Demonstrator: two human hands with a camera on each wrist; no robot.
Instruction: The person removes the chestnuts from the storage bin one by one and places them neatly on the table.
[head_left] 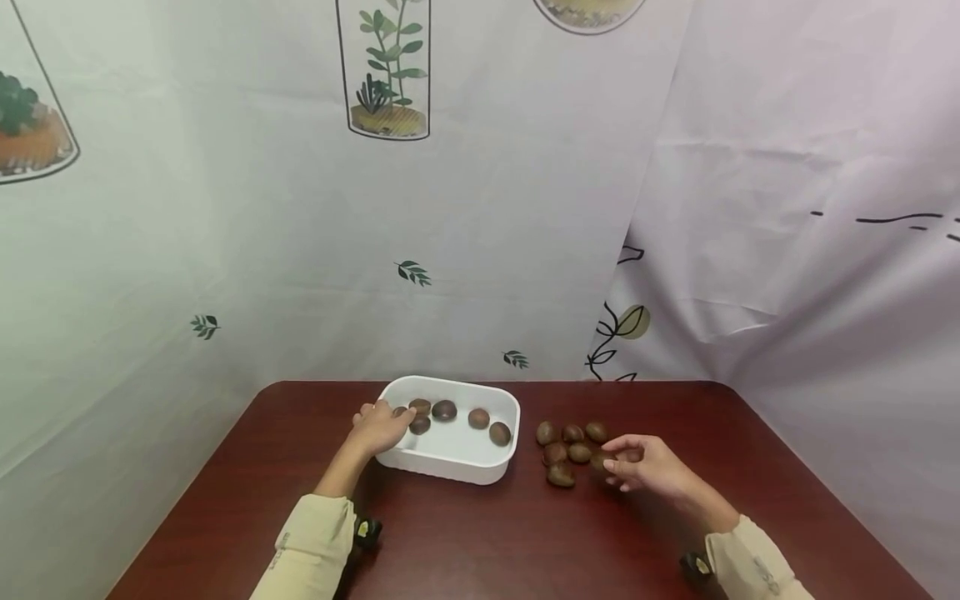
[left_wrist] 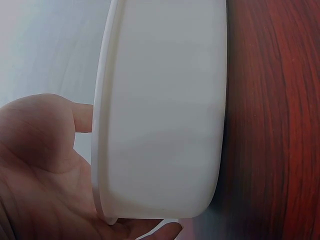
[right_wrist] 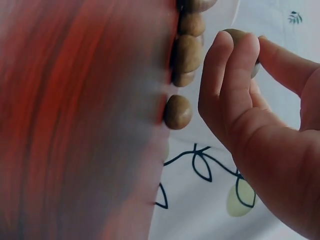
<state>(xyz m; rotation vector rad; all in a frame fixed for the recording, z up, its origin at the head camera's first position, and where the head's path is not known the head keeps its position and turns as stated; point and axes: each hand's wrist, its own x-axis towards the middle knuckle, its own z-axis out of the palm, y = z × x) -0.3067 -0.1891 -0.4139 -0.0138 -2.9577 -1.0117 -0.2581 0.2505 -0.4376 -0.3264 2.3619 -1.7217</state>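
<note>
My left hand [head_left: 381, 432] grips the left end of a white plastic container [head_left: 453, 467]. In the left wrist view the thumb goes over the container's rim [left_wrist: 101, 150], and other fingers show at its outer wall. Several smooth brown chestnuts [head_left: 445, 410] lie inside the container. To the right, my right hand [head_left: 648, 468] pinches one brown chestnut [right_wrist: 235, 36] between thumb and fingertips, just above the table in the right wrist view. Beside that hand lies a loose group of several chestnuts [head_left: 555, 453].
The dark red wooden table [head_left: 480, 533] carries the container and the chestnuts. A pale cloth [head_left: 487, 208] with printed plants hangs behind the table and along its sides. Black wrist cameras [head_left: 367, 531] sit below both sleeves.
</note>
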